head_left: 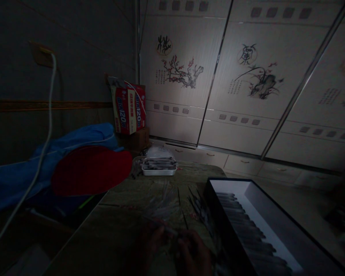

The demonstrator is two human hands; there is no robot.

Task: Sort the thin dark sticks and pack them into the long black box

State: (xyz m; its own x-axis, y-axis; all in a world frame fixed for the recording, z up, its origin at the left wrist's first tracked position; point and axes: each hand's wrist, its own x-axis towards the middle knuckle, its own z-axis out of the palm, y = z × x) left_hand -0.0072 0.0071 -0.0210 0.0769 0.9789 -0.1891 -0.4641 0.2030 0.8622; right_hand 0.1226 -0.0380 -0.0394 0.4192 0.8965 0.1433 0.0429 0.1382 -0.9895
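My left hand (151, 239) and my right hand (193, 251) are close together over the near part of the table, in deep shadow. Both have their fingers closed on a slim pen-like tube (170, 230), which lies slanted between them; its finer detail is lost in the dark. Just beyond the hands is a loose heap of clear thin tubes (163, 207). To the right, dark thin sticks (199, 207) that look like pen refills are spread beside a box. A white tray (159, 172) filled with similar pen-like pieces stands at the table's far end.
A long dark-edged box (255, 188) with a white inside holds a row of bundled pen-like tubes (247, 230) on the right. Left of the table (126, 191) are a red round thing (92, 170), blue cloth (74, 138) and a white cable (50, 115). A red carton (129, 109) stands behind.
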